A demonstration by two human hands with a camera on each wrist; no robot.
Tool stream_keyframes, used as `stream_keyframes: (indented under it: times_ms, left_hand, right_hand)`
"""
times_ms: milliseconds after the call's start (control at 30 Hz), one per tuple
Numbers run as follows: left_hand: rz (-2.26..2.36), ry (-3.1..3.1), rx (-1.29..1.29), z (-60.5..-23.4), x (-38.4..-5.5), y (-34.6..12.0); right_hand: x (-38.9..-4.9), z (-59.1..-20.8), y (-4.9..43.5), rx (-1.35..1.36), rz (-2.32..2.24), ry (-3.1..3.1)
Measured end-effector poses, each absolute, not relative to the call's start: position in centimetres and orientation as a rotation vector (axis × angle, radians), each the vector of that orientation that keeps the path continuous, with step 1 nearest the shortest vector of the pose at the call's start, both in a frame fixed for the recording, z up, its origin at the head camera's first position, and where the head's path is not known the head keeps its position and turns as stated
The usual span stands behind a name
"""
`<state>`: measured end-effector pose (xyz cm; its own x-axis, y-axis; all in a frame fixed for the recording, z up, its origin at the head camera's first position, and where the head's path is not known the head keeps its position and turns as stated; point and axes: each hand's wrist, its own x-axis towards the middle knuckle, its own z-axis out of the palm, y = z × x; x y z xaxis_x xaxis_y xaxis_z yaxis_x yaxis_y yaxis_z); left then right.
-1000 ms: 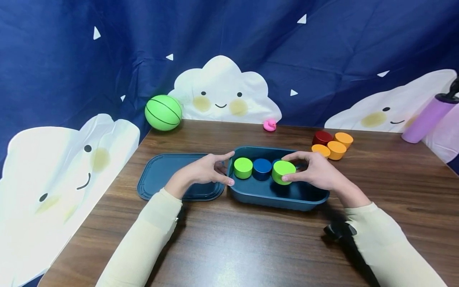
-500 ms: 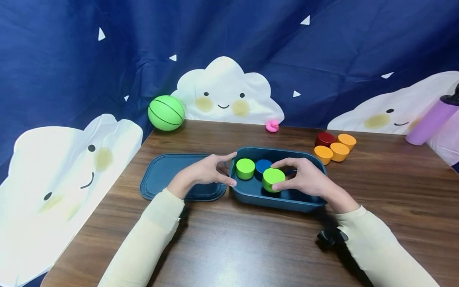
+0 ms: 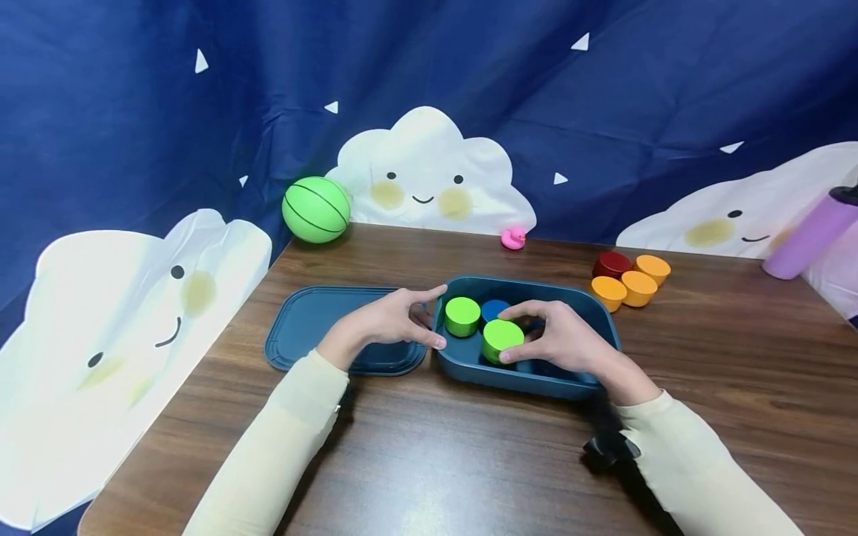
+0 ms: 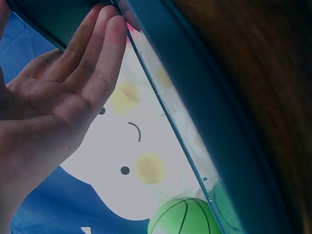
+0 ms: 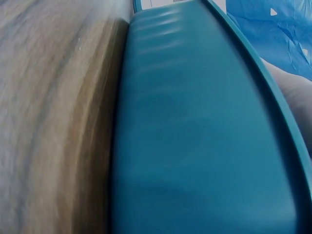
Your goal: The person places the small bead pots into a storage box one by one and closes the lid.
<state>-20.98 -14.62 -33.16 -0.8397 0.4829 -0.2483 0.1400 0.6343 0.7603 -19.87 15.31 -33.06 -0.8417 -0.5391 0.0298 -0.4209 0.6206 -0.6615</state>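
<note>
My right hand (image 3: 566, 339) pinches a light green round block (image 3: 501, 339) between thumb and fingers, low inside a dark teal box (image 3: 516, 381). A second green block (image 3: 462, 318) stands at the box's left end. Behind the held block, a blue round block (image 3: 494, 308) is partly covered; more blue shows behind my right fingers. My left hand (image 3: 382, 325) lies at the box's left end, thumb and index finger spread along its rim. In the left wrist view its fingers (image 4: 97, 63) look straight. The box's side wall (image 5: 195, 126) fills the right wrist view.
A flat teal lid (image 3: 328, 320) lies left of the box, under my left hand. Several orange blocks (image 3: 638, 289) and a dark red one (image 3: 613, 263) stand at right. Farther back are a green ball (image 3: 316, 210), a pink toy duck (image 3: 513, 238) and a purple pump (image 3: 812, 237).
My right hand has carried the green block left and nearer the box's front wall, in front of the blue block. My left hand has stayed at the box's left end.
</note>
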Motion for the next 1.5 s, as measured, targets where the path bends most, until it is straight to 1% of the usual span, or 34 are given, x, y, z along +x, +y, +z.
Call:
stream_keyframes:
  times_ms: [533,1500]
  left_hand:
    - [1.057,2.432,0.468,-32.8,-20.8,-14.4]
    - [1.048,2.432,0.483,-33.0,-21.0,-14.5]
  right_hand:
    - [-19.5,-33.4,12.9,-0.888,-1.01,2.7]
    - [-19.1,-34.0,9.7,-0.82,-0.893,2.774]
